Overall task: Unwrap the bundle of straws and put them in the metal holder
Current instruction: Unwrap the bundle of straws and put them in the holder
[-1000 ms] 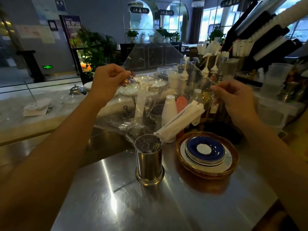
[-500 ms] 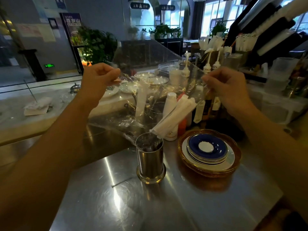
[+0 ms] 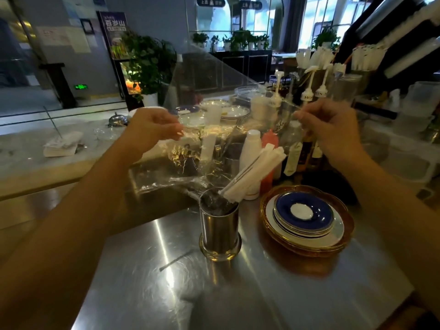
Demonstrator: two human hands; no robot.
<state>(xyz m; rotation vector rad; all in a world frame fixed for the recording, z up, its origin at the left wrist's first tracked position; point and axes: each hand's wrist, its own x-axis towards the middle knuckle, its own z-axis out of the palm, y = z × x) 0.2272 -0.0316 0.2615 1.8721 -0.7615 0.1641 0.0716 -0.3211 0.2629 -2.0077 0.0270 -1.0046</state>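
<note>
A clear plastic wrapper (image 3: 214, 96) is stretched between my two hands above the counter. My left hand (image 3: 152, 129) pinches its left edge and my right hand (image 3: 333, 129) pinches its right edge. Inside the sheet's lower fold lies a bundle of white paper-wrapped straws (image 3: 254, 172), tilted, with its lower end at the rim of the metal holder (image 3: 219, 225). The holder is a shiny steel cylinder standing upright on the steel counter (image 3: 262, 294). Crumpled wrapper hangs over the holder's mouth.
A stack of blue and white saucers on a gold-rimmed plate (image 3: 304, 215) sits right of the holder. Behind it stand a white bottle (image 3: 250, 151), a red bottle (image 3: 270, 144) and syrup pump bottles (image 3: 309, 91). Plates (image 3: 233, 113) lie further back.
Both hands have come lower with the wrapper. The straw bundle has slid down the sheet until its lower end reaches the holder's rim.
</note>
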